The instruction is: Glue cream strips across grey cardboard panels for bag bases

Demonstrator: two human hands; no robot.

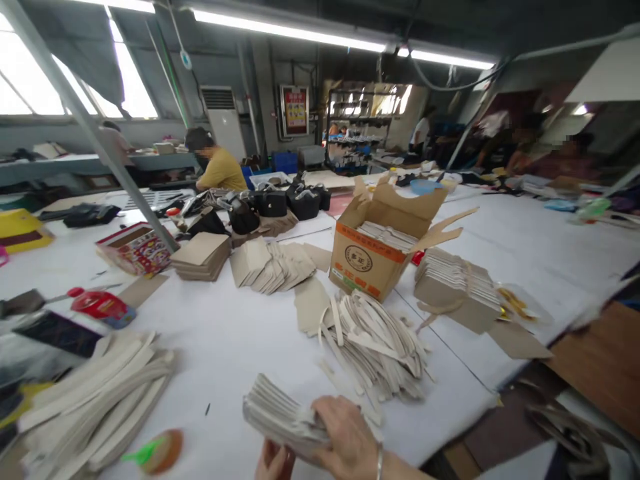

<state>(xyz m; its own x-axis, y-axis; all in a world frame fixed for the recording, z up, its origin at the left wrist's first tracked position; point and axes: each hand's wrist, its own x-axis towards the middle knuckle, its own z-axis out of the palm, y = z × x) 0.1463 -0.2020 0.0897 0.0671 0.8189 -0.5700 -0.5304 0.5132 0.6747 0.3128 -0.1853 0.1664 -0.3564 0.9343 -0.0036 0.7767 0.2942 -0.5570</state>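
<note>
A bundle of flat, greyish-beige strips [280,408], layered like a folded stack, is held just above the white table near its front edge. My right hand [347,433], with a bangle on the wrist, is closed over the right end of the bundle. My left hand [275,460] is partly cut off by the bottom edge, its fingers curled against the bundle's underside. Beyond my right hand lies a loose heap of pale strips [375,343]. Another pile of long, curved strips [100,400] is at the left, beside a glue bottle with a green nozzle [157,452].
An open cardboard box [365,257] holds more pale pieces. Around it are a tied stack of pieces [453,287], fanned card pieces [270,263] and squared boards [201,255]. A red bottle [103,307] lies at left; black bags [273,202] stand behind. Other people sit farther back.
</note>
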